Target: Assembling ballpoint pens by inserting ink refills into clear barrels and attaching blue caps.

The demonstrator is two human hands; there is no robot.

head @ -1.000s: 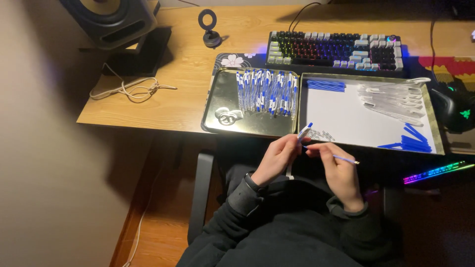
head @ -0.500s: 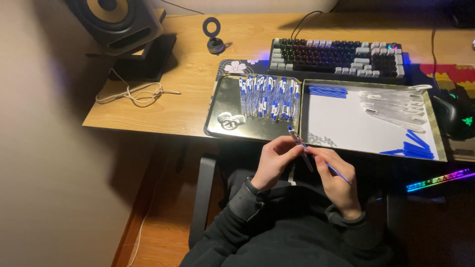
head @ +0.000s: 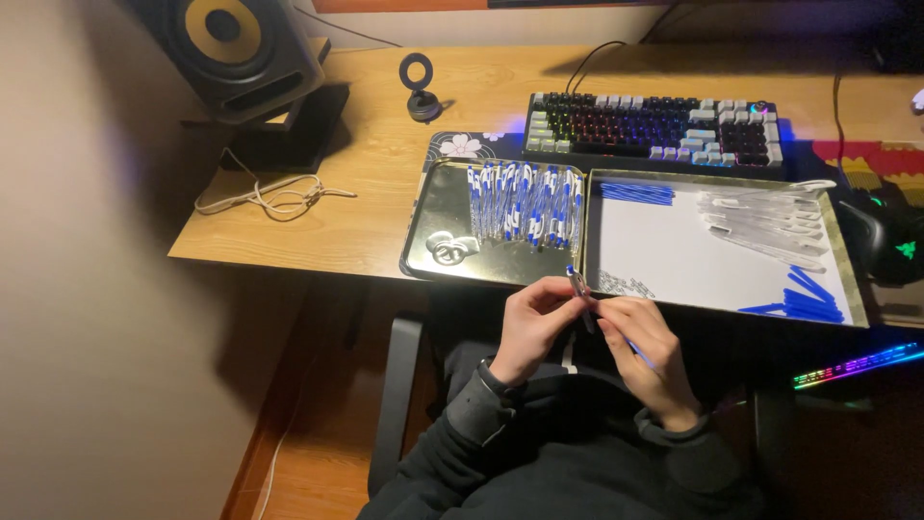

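Hands — left hand [head: 535,323] | right hand [head: 643,349] | both gripping pen [head: 581,294]

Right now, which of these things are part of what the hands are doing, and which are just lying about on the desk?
In use: left hand, right hand, pen between them, finished pens, clear barrels, blue refills, blue caps, open tin tray.

Lying about: keyboard, speaker, white cable, mouse.

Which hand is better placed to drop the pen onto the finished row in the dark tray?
Left. The left hand grips the pen just below the finished pens; the right hand sits farther right.
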